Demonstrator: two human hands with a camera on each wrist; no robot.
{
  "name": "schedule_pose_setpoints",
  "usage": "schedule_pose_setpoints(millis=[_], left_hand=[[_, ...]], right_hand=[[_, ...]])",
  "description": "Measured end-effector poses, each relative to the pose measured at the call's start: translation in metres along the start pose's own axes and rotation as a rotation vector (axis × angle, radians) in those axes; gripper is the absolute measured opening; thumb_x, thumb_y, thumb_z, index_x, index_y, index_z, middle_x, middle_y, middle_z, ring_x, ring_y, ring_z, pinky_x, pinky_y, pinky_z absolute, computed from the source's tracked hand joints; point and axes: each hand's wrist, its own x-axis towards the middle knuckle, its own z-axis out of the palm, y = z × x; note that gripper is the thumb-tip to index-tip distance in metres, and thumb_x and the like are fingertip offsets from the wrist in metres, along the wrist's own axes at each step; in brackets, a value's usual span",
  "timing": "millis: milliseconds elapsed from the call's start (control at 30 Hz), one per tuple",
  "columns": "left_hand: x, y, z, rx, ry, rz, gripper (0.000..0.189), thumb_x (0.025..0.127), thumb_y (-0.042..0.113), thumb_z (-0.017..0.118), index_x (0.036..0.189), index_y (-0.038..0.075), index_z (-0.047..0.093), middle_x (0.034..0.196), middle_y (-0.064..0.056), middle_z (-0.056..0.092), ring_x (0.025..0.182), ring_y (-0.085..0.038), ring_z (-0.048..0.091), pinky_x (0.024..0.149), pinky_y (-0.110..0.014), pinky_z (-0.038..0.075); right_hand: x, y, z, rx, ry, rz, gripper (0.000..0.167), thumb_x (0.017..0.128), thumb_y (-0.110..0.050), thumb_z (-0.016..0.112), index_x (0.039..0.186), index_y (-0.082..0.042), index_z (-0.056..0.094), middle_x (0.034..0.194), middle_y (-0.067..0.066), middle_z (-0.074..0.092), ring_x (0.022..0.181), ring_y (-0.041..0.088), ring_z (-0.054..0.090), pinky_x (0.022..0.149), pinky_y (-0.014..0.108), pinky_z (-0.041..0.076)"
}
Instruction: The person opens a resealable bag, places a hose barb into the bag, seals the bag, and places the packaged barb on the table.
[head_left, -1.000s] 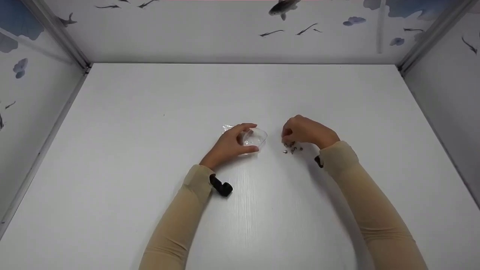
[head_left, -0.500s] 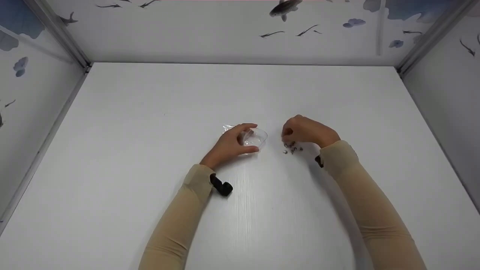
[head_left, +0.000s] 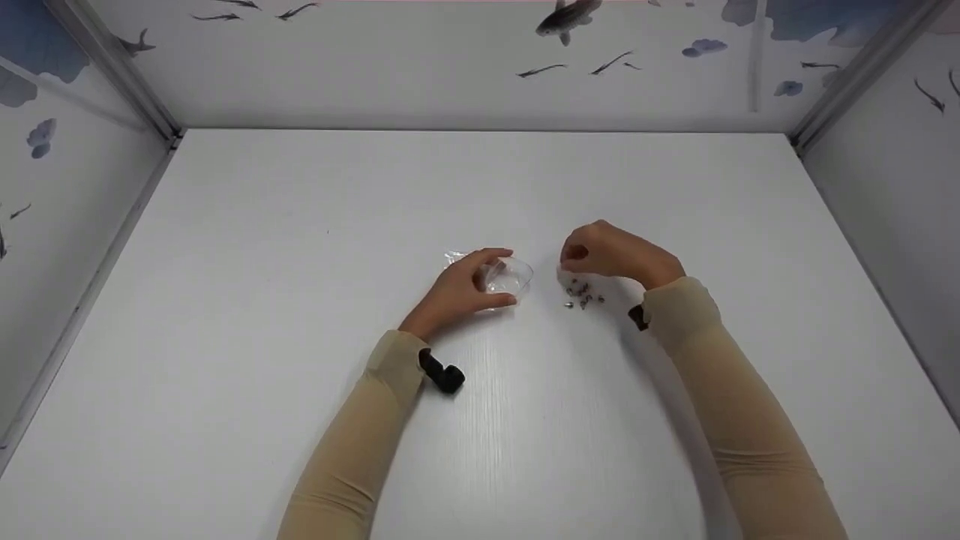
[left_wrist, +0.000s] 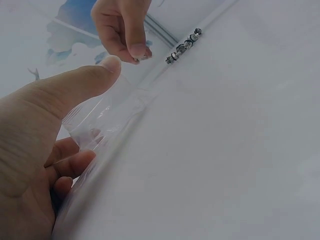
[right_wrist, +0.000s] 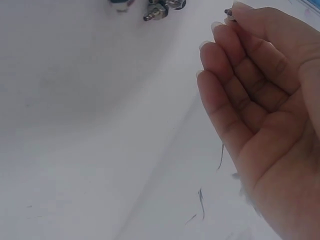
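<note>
My left hand (head_left: 456, 291) holds a clear plastic bag (head_left: 513, 276) with its mouth spread toward the right; thumb and fingers curl round its sides, and the crinkled film shows in the left wrist view. To the right, my right hand (head_left: 619, 253) is raised a little above a small pile of shiny metal fittings (head_left: 582, 291). Thumb and index finger pinch one small metal fitting (right_wrist: 228, 12), mostly covered by the fingertips, with a narrow dark tip sticking out. The other right fingers are bent loosely beneath.
The white tabletop (head_left: 247, 300) carries the bag and the pile. Printed panels with fish and blue patches stand behind it, such as the back wall (head_left: 375, 67), and at both sides. A black wrist camera (head_left: 448, 378) juts from the left sleeve.
My right hand has lifted slightly away from the pile, leaving more of the loose fittings visible. The left hand and the bag have kept their place.
</note>
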Motion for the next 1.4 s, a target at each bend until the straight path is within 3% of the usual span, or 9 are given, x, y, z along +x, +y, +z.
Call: schedule_pose_setpoints(millis=[300, 900, 1400], left_hand=[[0.0, 0.0, 0.0, -0.004, 0.005, 0.011, 0.073, 0.074, 0.04, 0.082, 0.138, 0.025, 0.051, 0.113, 0.001, 0.058, 0.079, -0.014, 0.046, 0.072, -0.027, 0.039], [-0.001, 0.002, 0.0, -0.014, 0.001, -0.015, 0.071, 0.074, 0.04, 0.082, 0.137, 0.026, 0.052, 0.12, 0.003, 0.057, 0.088, -0.014, 0.047, 0.077, -0.029, 0.04], [-0.001, 0.0, 0.001, -0.02, 0.0, -0.015, 0.07, 0.074, 0.038, 0.082, 0.137, 0.026, 0.052, 0.119, 0.003, 0.058, 0.088, -0.013, 0.048, 0.077, -0.029, 0.04]], right_hand=[[0.003, -0.012, -0.005, 0.018, 0.03, -0.041, 0.016, 0.091, -0.015, 0.066, 0.105, -0.009, 0.072, 0.101, 0.005, 0.069, 0.088, 0.019, 0.061, 0.084, 0.036, 0.053], [0.015, -0.041, -0.001, 0.039, 0.04, -0.216, 0.015, 0.09, -0.014, 0.068, 0.101, -0.007, 0.073, 0.098, 0.006, 0.07, 0.085, 0.018, 0.063, 0.08, 0.034, 0.054], [0.008, -0.035, -0.003, 0.016, 0.016, -0.189, 0.018, 0.089, -0.014, 0.068, 0.104, -0.005, 0.073, 0.102, 0.007, 0.07, 0.09, 0.02, 0.064, 0.084, 0.037, 0.053]])
